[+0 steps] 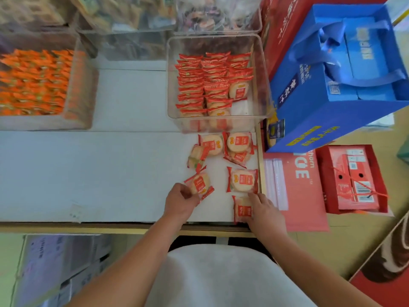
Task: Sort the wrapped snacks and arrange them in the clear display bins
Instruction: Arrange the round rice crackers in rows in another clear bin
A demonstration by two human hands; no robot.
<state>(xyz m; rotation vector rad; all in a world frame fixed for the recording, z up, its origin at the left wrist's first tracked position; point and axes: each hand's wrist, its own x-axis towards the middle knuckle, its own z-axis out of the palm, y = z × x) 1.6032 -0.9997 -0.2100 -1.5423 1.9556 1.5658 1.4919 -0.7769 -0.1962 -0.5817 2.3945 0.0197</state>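
Observation:
Several round snacks in red-edged clear wrappers lie loose on the white counter in front of a clear display bin, which holds neat rows of the same snacks. My left hand pinches one wrapped snack at its near corner. My right hand rests on another wrapped snack by the counter's front edge, fingers curled over its right side. A further snack lies just beyond my right hand. Several more sit against the bin's front wall.
A clear bin of orange-wrapped snacks stands at the left, with more clear bins behind. A blue gift bag and red boxes sit right of the counter edge. White counter spreads out to the left.

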